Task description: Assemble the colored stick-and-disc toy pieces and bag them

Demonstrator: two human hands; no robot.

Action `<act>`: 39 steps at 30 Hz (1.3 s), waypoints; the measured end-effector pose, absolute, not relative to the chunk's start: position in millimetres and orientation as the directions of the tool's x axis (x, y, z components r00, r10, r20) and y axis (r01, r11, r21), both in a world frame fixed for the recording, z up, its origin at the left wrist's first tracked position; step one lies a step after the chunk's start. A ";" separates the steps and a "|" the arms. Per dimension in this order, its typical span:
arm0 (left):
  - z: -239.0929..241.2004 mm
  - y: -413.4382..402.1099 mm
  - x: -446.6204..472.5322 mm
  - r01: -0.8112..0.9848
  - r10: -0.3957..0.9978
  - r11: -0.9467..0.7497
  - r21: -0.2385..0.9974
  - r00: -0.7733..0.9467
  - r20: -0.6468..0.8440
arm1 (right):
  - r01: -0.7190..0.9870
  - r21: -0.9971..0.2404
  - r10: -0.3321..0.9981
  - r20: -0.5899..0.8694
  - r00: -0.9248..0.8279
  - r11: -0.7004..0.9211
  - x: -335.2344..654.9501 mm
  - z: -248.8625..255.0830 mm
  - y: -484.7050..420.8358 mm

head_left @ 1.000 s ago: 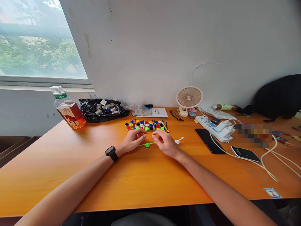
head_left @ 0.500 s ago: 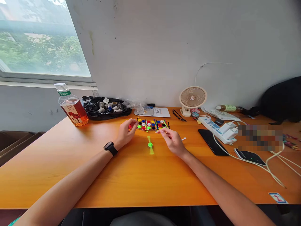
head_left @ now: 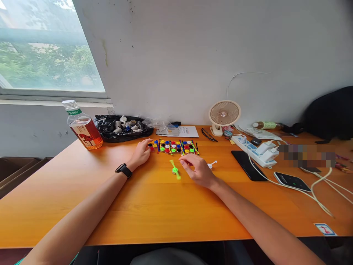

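Note:
Several small colored discs [head_left: 167,145] lie in rows on the table, with thin colored sticks among them. My left hand [head_left: 141,152] rests at their left end, fingers stretched forward and nothing visible in it. Nearer to me lies a bright green disc [head_left: 175,170] with a two-ended arm across it, its tips slightly blurred. Just right of that piece, my right hand [head_left: 197,168] has its fingers curled and thumb drawn in; what they hold, if anything, is hidden. A white disc with an arrow-shaped arm [head_left: 212,164] shows behind the right hand.
A drink bottle [head_left: 86,132] and a black plastic bag [head_left: 110,135] stand back left. At the back are a small fan [head_left: 224,114] and glasses [head_left: 209,134]. On the right lie a power strip [head_left: 253,151], a black tablet-like slab [head_left: 248,165], a phone-like device [head_left: 292,182] and loose cables.
My left hand has drawn left, uncovering the discs' left end. My right hand has come slightly closer, its fingers more curled. The green arm's angle has turned, and more of the white piece shows.

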State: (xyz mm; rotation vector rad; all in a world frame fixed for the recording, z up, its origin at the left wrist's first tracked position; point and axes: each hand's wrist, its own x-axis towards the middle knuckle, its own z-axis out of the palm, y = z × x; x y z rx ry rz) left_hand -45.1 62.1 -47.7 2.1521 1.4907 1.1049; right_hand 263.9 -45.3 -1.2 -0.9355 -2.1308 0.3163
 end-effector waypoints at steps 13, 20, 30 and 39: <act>-38.3 48.7 -34.9 0.825 0.863 -0.411 0.388 0.215 0.457 | 0.480 -0.495 0.689 0.547 -0.475 0.724 263.4 -4.3 -45.1; -44.3 49.2 -36.1 0.896 0.881 -0.303 0.324 0.134 0.454 | 0.444 -0.448 0.631 0.556 -0.541 0.776 263.5 2.8 -49.5; -43.6 48.6 -29.9 0.833 0.869 -0.464 0.301 0.363 0.336 | 0.448 -0.341 0.555 0.365 -0.747 0.826 255.3 3.8 -58.5; -35.8 42.5 -27.9 0.836 0.866 -0.438 0.332 0.291 0.407 | 0.624 -0.260 0.673 0.373 -0.639 0.737 263.4 1.1 -50.1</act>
